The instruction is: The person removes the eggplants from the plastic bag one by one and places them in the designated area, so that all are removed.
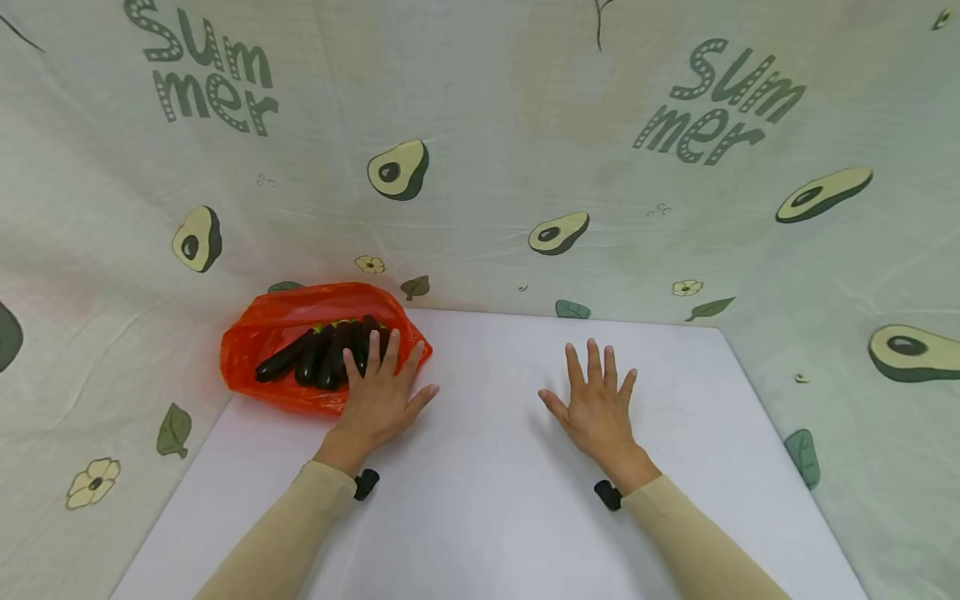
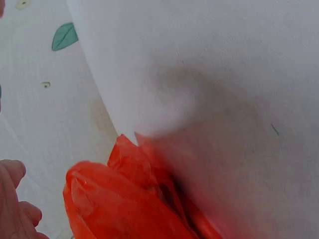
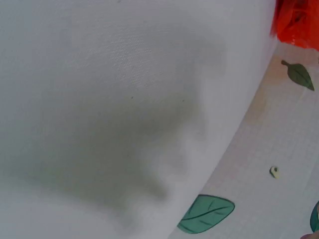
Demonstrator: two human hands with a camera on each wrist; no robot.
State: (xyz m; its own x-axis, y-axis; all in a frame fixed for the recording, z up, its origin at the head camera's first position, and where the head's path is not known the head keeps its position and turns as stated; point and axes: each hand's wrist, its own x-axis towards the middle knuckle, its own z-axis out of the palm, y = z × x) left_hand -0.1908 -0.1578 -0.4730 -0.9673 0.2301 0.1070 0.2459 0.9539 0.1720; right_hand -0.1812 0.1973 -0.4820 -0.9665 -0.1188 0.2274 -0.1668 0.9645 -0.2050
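A red plastic bag (image 1: 247,350) lies at the back left of the white table, its mouth gaping. Inside it several dark eggplants (image 1: 315,358) with green stem ends lie side by side. My left hand (image 1: 378,400), fingers spread, overlaps the bag's right part in the head view and holds nothing. In the left wrist view the crumpled bag (image 2: 119,204) shows beside a few fingertips (image 2: 12,172). My right hand (image 1: 600,412) is spread over the table right of centre, palm down, holding nothing. Its shadow falls on the tabletop in the right wrist view.
The white table (image 1: 480,500) meets a pale cloth (image 1: 480,100) printed with avocados, leaves and "Summer" lettering, which hangs at the back and both sides. A small black device (image 1: 366,484) sits at the left wrist, another black device (image 1: 607,495) at the right.
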